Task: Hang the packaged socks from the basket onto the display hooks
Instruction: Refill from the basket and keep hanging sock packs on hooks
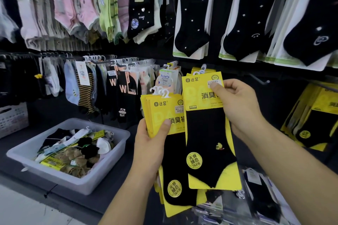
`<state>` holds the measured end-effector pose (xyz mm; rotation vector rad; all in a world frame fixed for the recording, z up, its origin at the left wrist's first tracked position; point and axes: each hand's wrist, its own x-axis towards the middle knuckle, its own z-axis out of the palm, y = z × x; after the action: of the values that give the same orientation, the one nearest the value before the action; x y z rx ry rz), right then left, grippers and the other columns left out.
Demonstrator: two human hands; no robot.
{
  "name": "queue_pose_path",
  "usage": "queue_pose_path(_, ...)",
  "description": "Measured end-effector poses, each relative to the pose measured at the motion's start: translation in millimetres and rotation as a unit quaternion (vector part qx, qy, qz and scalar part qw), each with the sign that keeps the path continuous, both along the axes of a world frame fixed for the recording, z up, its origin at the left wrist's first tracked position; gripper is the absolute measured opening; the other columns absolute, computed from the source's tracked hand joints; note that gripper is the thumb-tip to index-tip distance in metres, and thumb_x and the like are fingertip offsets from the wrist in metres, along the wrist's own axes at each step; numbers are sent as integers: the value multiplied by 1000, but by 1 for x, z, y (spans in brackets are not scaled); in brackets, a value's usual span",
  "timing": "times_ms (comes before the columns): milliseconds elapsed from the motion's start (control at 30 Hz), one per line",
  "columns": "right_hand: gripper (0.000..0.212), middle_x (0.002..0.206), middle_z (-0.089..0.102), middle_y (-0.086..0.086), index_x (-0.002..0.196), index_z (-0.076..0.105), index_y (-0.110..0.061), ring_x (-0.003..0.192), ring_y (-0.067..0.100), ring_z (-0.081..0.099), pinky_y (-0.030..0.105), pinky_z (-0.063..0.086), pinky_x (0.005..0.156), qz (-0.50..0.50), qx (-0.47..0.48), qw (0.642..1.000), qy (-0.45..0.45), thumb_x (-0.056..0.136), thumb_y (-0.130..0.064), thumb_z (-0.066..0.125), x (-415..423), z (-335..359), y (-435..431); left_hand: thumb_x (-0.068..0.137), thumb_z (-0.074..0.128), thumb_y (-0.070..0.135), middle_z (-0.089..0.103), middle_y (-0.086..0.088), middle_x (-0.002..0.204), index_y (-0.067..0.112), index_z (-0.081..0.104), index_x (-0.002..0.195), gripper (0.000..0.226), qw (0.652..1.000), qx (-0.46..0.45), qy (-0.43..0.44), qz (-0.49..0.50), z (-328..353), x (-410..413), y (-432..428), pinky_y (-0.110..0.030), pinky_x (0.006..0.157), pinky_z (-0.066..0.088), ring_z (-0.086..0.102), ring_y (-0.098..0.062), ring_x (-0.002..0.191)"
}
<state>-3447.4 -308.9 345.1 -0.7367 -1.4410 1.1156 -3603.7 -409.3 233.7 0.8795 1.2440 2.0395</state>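
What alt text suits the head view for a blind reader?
The right hand holds a yellow-carded black sock pack upright beside a matching stack gripped in the left hand, before a wall of hanging socks. A grey basket of mixed socks sits lower left.

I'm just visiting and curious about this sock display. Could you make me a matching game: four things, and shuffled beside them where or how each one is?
1 left hand
2 right hand
3 basket
4 bare hook

A on the ledge at lower left, holding loose socks
B grips the lower stack of yellow packs
C juts out empty, right of the hands
D holds the higher yellow pack near its top

Pairs: 1-B, 2-D, 3-A, 4-C
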Motion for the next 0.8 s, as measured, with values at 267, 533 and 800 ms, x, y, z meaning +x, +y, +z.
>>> queue_pose_path(267,9,84,78,2,97,68,-10,80,18,77,43,63,81,-18,-11,1000,18,94,-18,71,2,1,-1,95,77,38,81,11,110,52,69,100,17,999,-2,37,13,-1,-5,-3,-36,85,60,79,-11,99)
queue_pose_path(533,12,85,78,4,94,67,-15,82,19,76,49,61,84,-62,11,997,-44,91,-23,75,-5,-12,23,96,77,38,81,12,112,51,69,104,18,999,7,48,22,-2,-12,-5,-34,85,60,79,-11,101)
queue_pose_path(800,16,82,74,-1,88,69,-25,79,16,73,46,61,79,-156,68,977,-125,88,-40,74,-11,-26,53,96,77,36,81,14,109,54,69,99,19,998,-4,55,14,2,-11,-6,-32,83,61,79,-9,99)
